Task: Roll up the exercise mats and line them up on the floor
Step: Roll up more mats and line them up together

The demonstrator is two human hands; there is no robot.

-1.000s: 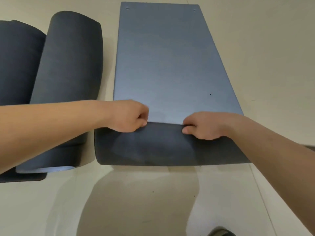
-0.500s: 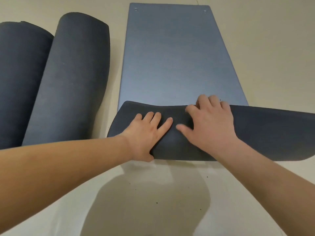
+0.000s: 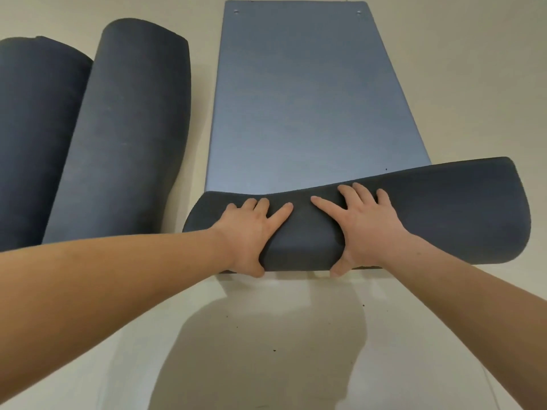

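A blue-grey exercise mat [image 3: 302,99] lies flat on the floor, stretching away from me. Its near end is curled into a dark roll [image 3: 444,208] that lies crosswise, thicker on the right. My left hand [image 3: 251,232] and my right hand [image 3: 364,229] both rest on top of the roll near its middle. Their fingers are spread and fairly straight and press down on it, and their thumbs lie against the near side. Two rolled mats lie side by side at the left, one [image 3: 124,134] next to the flat mat and another [image 3: 32,137] at the frame's edge.
The pale floor [image 3: 473,84] stretches to the right of the mat and in front of me. My shadow falls on the floor below the roll. Two small holes mark the mat's far end.
My hands went from pinching the mat's near edge to lying flat on top of the roll. The roll has grown and moved away from me along the mat.
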